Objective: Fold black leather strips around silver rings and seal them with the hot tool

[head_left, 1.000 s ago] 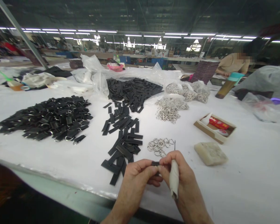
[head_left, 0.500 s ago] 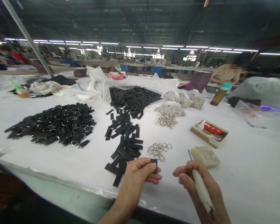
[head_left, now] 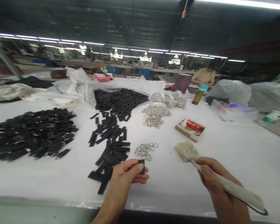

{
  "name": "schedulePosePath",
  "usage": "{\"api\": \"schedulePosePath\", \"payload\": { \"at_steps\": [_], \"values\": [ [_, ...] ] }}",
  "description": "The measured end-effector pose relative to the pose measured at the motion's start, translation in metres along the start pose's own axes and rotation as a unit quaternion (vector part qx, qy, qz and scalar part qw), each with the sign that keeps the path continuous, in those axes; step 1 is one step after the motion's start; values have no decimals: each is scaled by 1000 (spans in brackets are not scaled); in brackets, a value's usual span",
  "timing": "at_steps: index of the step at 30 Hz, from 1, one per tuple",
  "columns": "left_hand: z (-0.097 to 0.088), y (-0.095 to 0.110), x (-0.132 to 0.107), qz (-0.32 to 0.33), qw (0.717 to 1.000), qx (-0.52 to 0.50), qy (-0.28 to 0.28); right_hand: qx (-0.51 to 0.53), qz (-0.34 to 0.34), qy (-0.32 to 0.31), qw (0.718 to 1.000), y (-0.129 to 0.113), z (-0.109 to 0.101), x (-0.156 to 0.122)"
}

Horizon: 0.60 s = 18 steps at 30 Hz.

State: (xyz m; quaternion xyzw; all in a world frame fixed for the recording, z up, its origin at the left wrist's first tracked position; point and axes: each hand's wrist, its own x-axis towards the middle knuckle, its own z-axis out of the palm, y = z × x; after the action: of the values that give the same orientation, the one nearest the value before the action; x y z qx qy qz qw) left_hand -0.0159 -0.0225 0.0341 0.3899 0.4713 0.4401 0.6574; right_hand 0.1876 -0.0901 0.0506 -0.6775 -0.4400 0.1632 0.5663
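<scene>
Here's the left hand (head_left: 128,175), just in from the worktop's (head_left: 168,193) near edge: thumb and fingers pinch a black strip (head_left: 142,166) firmly, one end standing clear, likely so that end is left bare. Whether it carries a ring, the fingers hide. Over to the right hand (head_left: 220,183), fingers closed around the white tool (head_left: 241,192) like a pen, a grip that probably gives fine control of the thin tip. That tip points at the near side of the pale block (head_left: 187,150); touching or just above, I can't tell. Loose strips (head_left: 110,158) lie beside the left hand, rings (head_left: 144,150) just beyond it, both apparently there for short reaches. The box (head_left: 185,133) sits past the block, towards the far edge, presumably out of the way.
</scene>
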Motion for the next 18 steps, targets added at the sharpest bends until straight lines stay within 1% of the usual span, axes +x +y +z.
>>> {"api": "schedulePosePath", "payload": {
  "at_steps": [3,6,8,12,18],
  "values": [
    [3,-6,9,-30,1000,6,-4,-34,33,30,998,11,-11,18],
    [6,-12,21,-50,998,15,-23,-51,34,41,997,22,-19,40],
    [7,-14,26,-56,998,20,-34,-68,35,37,996,28,-21,53],
    [11,-19,32,-70,996,38,-44,-99,39,16,994,37,-13,71],
    [13,-27,35,-106,991,54,-54,-127,47,3,991,47,-1,85]
  ]
}}
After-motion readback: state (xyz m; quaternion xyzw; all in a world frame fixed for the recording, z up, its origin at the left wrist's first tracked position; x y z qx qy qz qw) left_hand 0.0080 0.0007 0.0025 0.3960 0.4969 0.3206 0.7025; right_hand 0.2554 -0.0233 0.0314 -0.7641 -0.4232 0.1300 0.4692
